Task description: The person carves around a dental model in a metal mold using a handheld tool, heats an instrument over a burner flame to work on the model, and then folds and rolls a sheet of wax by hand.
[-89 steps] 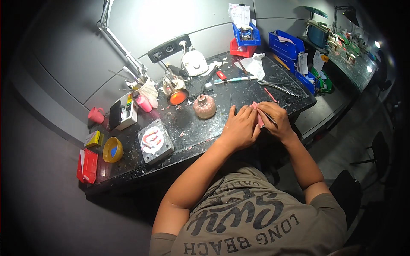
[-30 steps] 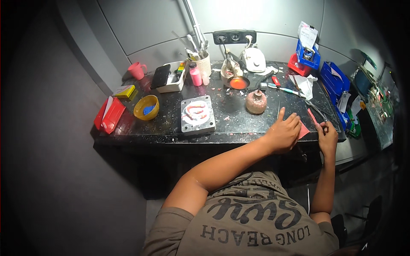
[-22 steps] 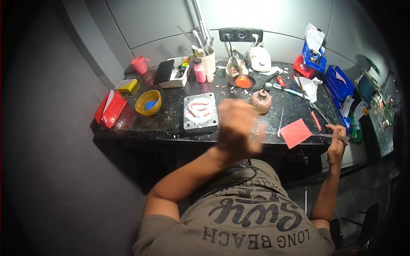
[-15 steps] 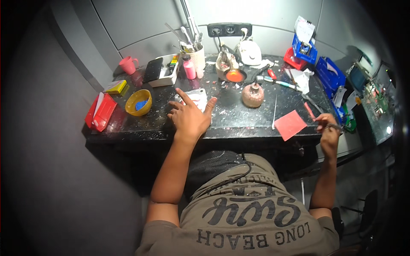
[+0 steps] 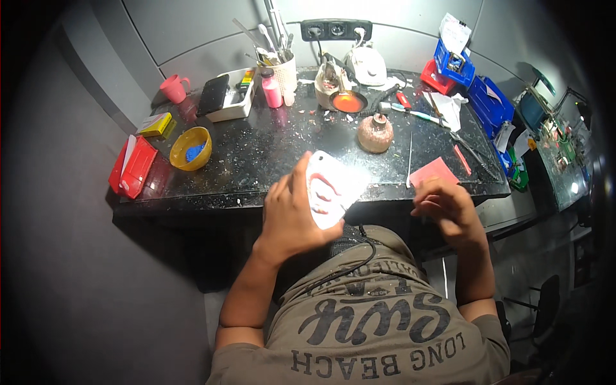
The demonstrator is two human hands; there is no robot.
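Note:
My left hand point(image 5: 292, 215) grips a white plate-like dental piece point(image 5: 337, 183) by its edges, thumb below and fingers along its left side. It has a small hole near one corner and pink, denture-like arches on its face; bright light washes out its right part. My right hand point(image 5: 452, 212) is beside it, over the table's front edge, fingers curled together. Whatever those fingers hold, if anything, I cannot make out. A square pink sheet point(image 5: 435, 172) lies partly behind that hand, with a narrow pink strip point(image 5: 462, 160) to its right.
A round speckled pot point(image 5: 375, 133) stands mid-table, near a small pan point(image 5: 348, 102) with orange contents. On the left are a yellow bowl point(image 5: 190, 148) of blue material, a red box point(image 5: 133, 168) and a pink bottle point(image 5: 272, 91). Blue bins point(image 5: 491, 106) line the right side.
My left hand has lifted the white dental piece off the table and brought it closer. My right hand has moved left to the pink sheet; the pink strip now lies on the table.

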